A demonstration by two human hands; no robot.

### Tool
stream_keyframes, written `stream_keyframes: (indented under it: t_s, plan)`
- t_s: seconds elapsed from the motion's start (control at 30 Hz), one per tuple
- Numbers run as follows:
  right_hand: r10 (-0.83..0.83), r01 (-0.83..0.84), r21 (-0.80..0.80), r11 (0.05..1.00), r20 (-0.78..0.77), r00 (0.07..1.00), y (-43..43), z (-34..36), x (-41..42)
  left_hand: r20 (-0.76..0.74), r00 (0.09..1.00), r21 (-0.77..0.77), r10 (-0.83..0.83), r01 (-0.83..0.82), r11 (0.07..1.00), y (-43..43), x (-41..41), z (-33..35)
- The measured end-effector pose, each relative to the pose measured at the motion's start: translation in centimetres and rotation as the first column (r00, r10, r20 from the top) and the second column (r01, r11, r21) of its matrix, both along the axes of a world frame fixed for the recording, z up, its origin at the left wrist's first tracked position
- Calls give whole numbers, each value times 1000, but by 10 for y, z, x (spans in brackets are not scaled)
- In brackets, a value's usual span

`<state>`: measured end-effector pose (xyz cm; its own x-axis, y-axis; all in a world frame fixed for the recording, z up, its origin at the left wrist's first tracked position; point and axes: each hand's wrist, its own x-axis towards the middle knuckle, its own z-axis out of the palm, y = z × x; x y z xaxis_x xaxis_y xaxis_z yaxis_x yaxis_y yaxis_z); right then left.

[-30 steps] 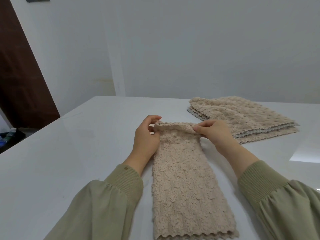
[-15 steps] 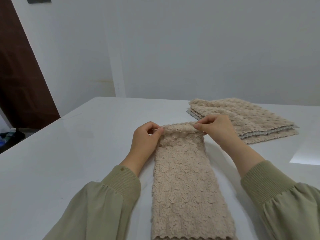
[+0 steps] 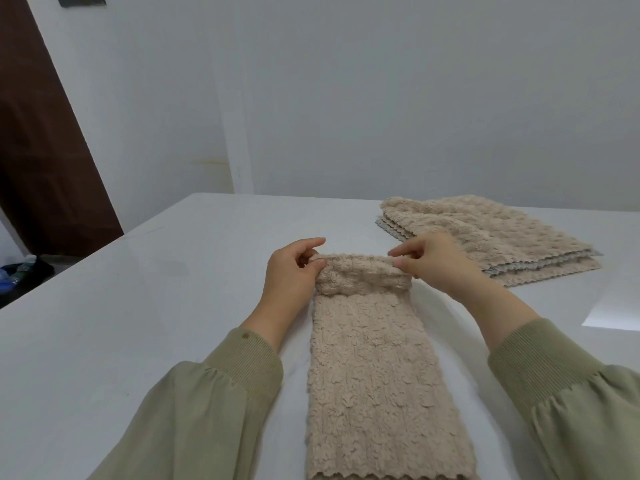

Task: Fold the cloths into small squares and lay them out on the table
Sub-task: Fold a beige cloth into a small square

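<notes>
Closest to the person, two green sleeves (image 3: 214,410) reach in over the white desk (image 3: 138,306). Between them lies the beige cloth (image 3: 370,375), fluffy and bumpy. It is folded into a long strip that runs straight away from the person. Its zigzag end is at the near edge of the view. Most of it lies flat on the desk.

The hands are at the far end of the strip. The left hand (image 3: 291,275) pinches the far left corner between thumb and fingers. The right hand (image 3: 433,261) pinches the far right corner the same way, so each grip is closed on the cloth. The far end is lifted a little and turned over toward the person. It makes a short soft roll across the strip.

I think the step now is to bring that far end back over the strip to make a square. To do it well, both hands should move together at the same speed, so the fold line comes out straight. The side edges should land right on top of the edges below. A flat press after that would help, since this fluffy cloth may puff up.

Just past the right hand sits a pile of cloths (image 3: 502,237), lying flat and not yet folded small. Behind the desk is a plain wall (image 3: 381,98), and far to the left is a brown door (image 3: 41,168).
</notes>
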<state>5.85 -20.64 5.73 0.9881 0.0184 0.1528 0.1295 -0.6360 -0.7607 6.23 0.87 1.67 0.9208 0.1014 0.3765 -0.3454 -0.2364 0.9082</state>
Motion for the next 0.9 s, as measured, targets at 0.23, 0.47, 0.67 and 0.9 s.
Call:
stream_keyframes:
  t_s: [0.23, 0.47, 0.67, 0.9]
  plan:
    - [6, 10, -86, 996, 178, 984, 14, 2, -2, -139, 989, 134, -44, 63, 989, -2, 1, -2]
    - [-198, 148, 168, 975, 336, 921, 34, 3, -6, -60, 998, -134, 27, -35, 990, -11, -4, 15]
    - [-150, 57, 239, 969, 392, 908, 52, 60, -16, -44, 998, -273, 51, -61, 960, 2, -16, 80]
    - [-128, 5, 242, 970, 495, 859, 46, 137, -45, 144, 989, -36, -32, 37, 999, 27, -47, 166]
